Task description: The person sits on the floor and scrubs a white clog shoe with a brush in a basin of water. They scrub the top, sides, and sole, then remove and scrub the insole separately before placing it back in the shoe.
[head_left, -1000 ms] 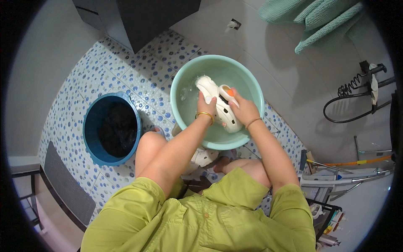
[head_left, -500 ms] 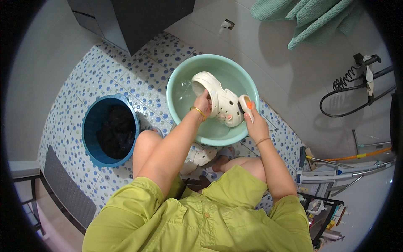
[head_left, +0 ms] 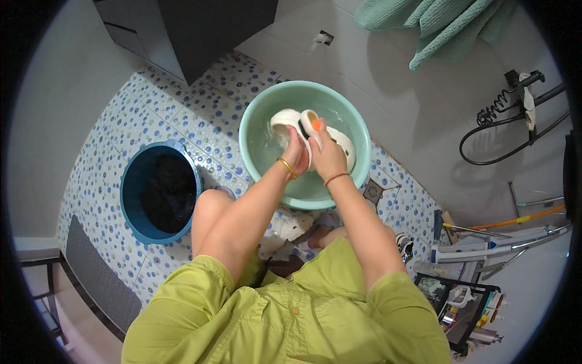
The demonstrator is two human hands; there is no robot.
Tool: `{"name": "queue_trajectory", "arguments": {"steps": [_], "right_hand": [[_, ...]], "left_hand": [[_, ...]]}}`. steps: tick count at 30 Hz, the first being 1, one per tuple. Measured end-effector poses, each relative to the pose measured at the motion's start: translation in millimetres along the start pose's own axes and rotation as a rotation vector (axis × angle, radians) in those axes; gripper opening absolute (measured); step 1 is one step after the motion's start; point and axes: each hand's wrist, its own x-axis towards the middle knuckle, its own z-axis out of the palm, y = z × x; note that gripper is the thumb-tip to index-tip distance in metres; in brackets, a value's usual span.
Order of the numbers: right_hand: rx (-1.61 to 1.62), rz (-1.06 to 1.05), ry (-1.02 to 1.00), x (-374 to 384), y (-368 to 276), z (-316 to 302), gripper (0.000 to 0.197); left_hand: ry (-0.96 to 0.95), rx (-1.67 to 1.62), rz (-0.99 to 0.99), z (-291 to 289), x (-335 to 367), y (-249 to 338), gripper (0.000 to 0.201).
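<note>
My right hand is closed around a small brush with an orange top, and it has come back in from the basin's right side, where it was lifted clear half a second ago, to press the brush against the white clog. My left hand still curls under the clog, fingers wrapped on its near edge, but I have turned the shoe: a moment ago it lay flatter with its holed upper facing me, now it stands more on edge over the water. So I judge the scrubbing has started again on a fresh side of the shoe. All this sits inside the pale green basin on the blue-dotted tile floor. To my left stands a dark blue bucket with something dark inside; another white shoe lies by my feet.
</note>
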Motion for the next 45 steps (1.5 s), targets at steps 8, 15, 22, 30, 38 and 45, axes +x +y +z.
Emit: {"name": "queue_trajectory", "arguments": {"steps": [8, 15, 22, 30, 38, 45], "right_hand": [[-0.254, -0.041, -0.337, -98, 21, -25, 0.061], [0.010, -0.054, -0.177, -86, 29, -43, 0.058], [0.004, 0.181, 0.091, -25, 59, -58, 0.057], [0.128, 0.181, 0.002, -7, 75, -33, 0.056], [0.128, -0.008, -0.147, -28, 75, -57, 0.054], [-0.039, 0.005, -0.089, -22, 55, -35, 0.055]], "left_hand": [[0.063, -0.086, 0.022, -16, 15, 0, 0.096], [0.247, 0.150, 0.220, -16, 21, -13, 0.061], [0.376, 0.414, 0.372, -31, 33, -29, 0.051], [0.486, 0.807, 0.482, -64, 46, -38, 0.042], [0.672, 1.077, 0.504, -53, 36, -27, 0.044], [0.464, 0.943, 0.318, -34, 28, -23, 0.042]]}}
